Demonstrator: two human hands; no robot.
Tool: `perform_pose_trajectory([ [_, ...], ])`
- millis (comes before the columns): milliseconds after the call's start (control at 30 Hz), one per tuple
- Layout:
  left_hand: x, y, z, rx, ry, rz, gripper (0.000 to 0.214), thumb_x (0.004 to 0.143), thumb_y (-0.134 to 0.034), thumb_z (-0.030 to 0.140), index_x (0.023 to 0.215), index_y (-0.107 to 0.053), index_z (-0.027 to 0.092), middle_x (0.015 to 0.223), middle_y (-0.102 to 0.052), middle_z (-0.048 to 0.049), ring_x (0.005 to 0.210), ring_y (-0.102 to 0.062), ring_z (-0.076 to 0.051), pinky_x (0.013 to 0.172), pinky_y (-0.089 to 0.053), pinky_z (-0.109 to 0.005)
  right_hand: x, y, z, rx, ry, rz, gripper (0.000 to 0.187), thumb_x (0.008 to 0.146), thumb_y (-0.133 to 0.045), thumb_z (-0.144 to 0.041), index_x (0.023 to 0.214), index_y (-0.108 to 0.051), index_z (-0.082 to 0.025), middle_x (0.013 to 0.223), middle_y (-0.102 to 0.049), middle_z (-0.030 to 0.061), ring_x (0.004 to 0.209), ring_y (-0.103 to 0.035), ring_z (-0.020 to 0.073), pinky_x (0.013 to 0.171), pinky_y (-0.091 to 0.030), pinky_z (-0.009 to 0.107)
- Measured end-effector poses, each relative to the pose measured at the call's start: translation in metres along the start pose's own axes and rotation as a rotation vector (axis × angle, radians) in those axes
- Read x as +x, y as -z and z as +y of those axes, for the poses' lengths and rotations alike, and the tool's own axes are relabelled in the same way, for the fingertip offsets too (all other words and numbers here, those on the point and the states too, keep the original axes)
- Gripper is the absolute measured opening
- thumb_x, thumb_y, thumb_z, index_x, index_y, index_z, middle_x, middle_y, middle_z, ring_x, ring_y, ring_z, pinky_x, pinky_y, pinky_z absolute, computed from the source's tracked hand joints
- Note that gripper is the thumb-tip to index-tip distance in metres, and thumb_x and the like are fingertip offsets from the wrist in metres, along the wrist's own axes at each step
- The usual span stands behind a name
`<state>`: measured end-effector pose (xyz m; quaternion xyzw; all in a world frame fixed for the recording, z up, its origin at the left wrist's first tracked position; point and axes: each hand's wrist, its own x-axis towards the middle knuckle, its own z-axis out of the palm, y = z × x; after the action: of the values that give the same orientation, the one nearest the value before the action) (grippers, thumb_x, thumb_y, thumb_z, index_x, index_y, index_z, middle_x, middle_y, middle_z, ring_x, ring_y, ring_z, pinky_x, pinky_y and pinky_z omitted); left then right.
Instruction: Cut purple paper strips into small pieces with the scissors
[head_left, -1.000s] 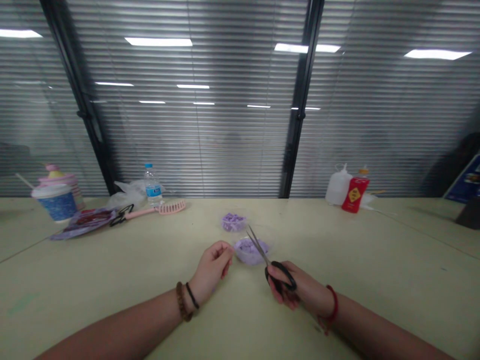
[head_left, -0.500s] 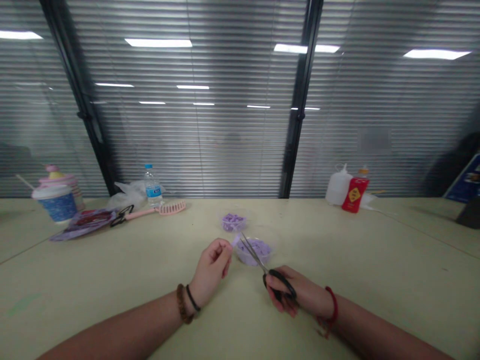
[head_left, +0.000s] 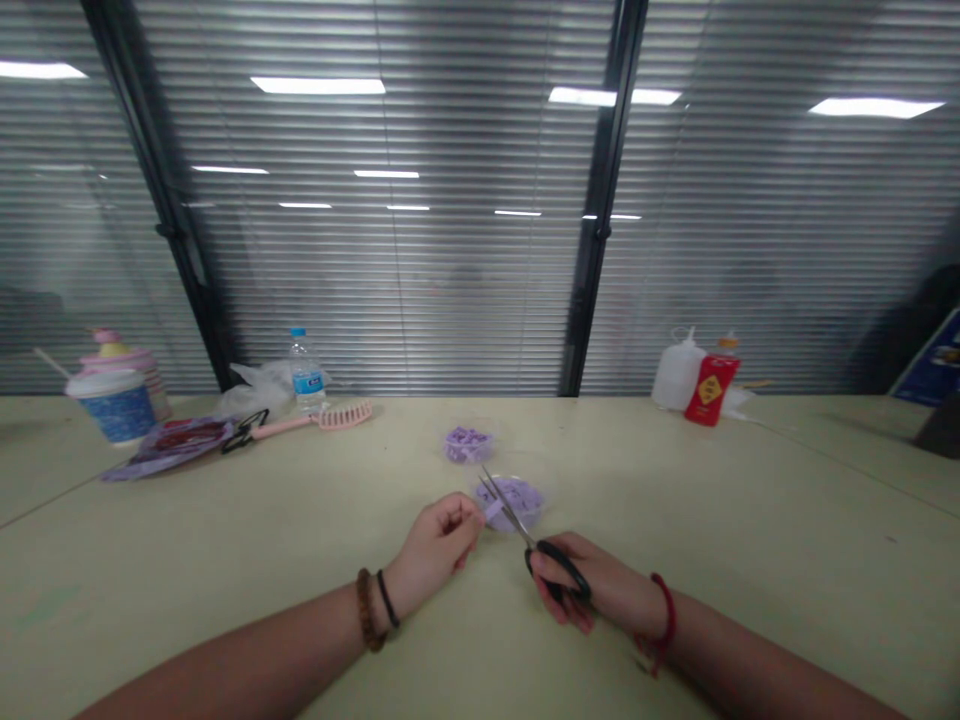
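My left hand (head_left: 439,540) pinches a small lilac piece (head_left: 493,510) between its fingertips. The piece reaches toward the tips of the black-handled scissors (head_left: 556,570), which my right hand (head_left: 570,585) holds by the finger loops. Their slim steel blades (head_left: 504,504) point up and left, close to the piece and over the rim of a clear plastic tub (head_left: 521,503). That tub holds lilac pieces. A second small tub of purple pieces (head_left: 467,445) stands just beyond it.
A pale green table (head_left: 300,500) spans the view, backed by a glass partition with blinds. At the far left are a blue cup, a water bottle, a plastic bag, a pink comb and a purple packet. A white bottle and a red bottle stand far right.
My left hand has moved right toward the scissors, and a lilac piece now shows at its fingertips. The scissor blades sit closer to that piece.
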<state>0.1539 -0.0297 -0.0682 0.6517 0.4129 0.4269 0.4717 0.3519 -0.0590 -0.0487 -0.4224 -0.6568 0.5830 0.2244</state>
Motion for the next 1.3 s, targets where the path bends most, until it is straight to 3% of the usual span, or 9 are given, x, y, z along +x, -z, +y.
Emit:
perform_pose_trajectory([
  [433, 0.002, 0.002, -0.002, 0.004, -0.003, 0.019, 0.029, 0.075, -0.051, 0.042, 0.066, -0.046, 0.015, 0.046, -0.038, 0.0075, 0.036, -0.031, -0.004, 0.036, -0.024, -0.016, 0.004, 0.003, 0.006, 0.059, 0.005, 0.03, 0.058, 0.063, -0.049, -0.07, 0.054, -0.047, -0.012, 0.041, -0.047, -0.0015, 0.027, -0.036, 0.0035, 0.028, -0.028, 0.015],
  [667, 0.006, 0.004, 0.0, -0.047, 0.053, 0.103, 0.027, 0.07, -0.053, 0.041, 0.066, -0.049, 0.015, 0.046, -0.04, 0.0071, 0.034, -0.032, -0.005, 0.034, -0.024, -0.016, 0.007, 0.006, 0.012, 0.168, -0.009, 0.066, 0.054, 0.066, -0.052, -0.066, 0.058, -0.046, -0.013, 0.039, -0.043, -0.0043, 0.025, -0.028, 0.0016, 0.024, -0.018, 0.013],
  [767, 0.007, 0.003, 0.002, -0.094, 0.055, 0.164, 0.025, 0.07, -0.053, 0.039, 0.064, -0.047, 0.016, 0.045, -0.04, 0.0076, 0.034, -0.032, -0.005, 0.034, -0.024, -0.016, 0.008, 0.008, 0.015, 0.191, -0.002, 0.093, 0.053, 0.069, -0.049, -0.065, 0.061, -0.047, -0.013, 0.042, -0.046, -0.0033, 0.026, -0.031, 0.0021, 0.025, -0.021, 0.013],
  [867, 0.006, 0.003, 0.004, -0.131, 0.032, 0.198, 0.027, 0.071, -0.053, 0.04, 0.062, -0.044, 0.016, 0.044, -0.039, 0.0077, 0.034, -0.031, -0.005, 0.034, -0.025, -0.016, 0.007, 0.01, 0.016, 0.177, -0.024, 0.038, 0.056, 0.072, -0.043, -0.067, 0.062, -0.048, -0.012, 0.044, -0.049, -0.0011, 0.028, -0.036, 0.0036, 0.027, -0.027, 0.014],
  [1000, 0.004, 0.002, 0.004, -0.139, 0.031, 0.134, 0.028, 0.072, -0.052, 0.042, 0.065, -0.044, 0.016, 0.045, -0.039, 0.0078, 0.034, -0.031, -0.004, 0.034, -0.025, -0.016, 0.002, 0.007, 0.011, 0.069, -0.011, -0.045, 0.055, 0.068, -0.049, -0.066, 0.059, -0.049, -0.011, 0.045, -0.05, 0.0005, 0.03, -0.04, 0.0047, 0.029, -0.03, 0.014],
  [1300, 0.003, 0.002, -0.003, -0.029, -0.005, -0.004, 0.027, 0.075, -0.053, 0.04, 0.069, -0.048, 0.014, 0.045, -0.037, 0.0082, 0.035, -0.03, -0.004, 0.035, -0.023, -0.016, 0.0, 0.002, 0.001, -0.017, -0.054, -0.035, 0.055, 0.063, -0.052, -0.066, 0.056, -0.048, -0.012, 0.045, -0.049, -0.0008, 0.03, -0.039, 0.0039, 0.029, -0.027, 0.014],
])
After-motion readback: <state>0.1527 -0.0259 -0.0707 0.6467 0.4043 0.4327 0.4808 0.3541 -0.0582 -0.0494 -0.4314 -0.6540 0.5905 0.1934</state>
